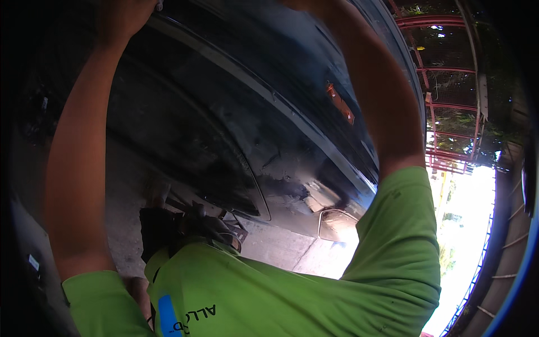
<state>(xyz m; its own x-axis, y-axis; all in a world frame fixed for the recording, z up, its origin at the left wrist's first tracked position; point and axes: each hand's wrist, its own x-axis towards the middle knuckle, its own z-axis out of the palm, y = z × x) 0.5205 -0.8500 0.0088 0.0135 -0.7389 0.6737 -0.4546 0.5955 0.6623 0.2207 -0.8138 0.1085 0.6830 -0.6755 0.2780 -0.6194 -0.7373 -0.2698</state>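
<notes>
Both my arms reach up and forward over a dark car body [191,101], whose paint looks worn and patchy. My left hand [126,22] is at the top edge of the view, beside a trim line of the car. Its fingers look curled, and a small greyish bit shows at their tips; the rest is cut off. Only the wrist side of my right hand [297,3] shows at the top edge, over the car's upper part. Its fingers are out of view. An orange-brown elongated piece [340,104] lies on or in the car's surface near my right forearm.
Below the car is a concrete floor [275,247], with a dark object [213,227] low down near my body. On the right stands a red metal frame with mesh [449,90], and bright daylight comes in beneath it. A curved panel seam [252,174] runs down the car.
</notes>
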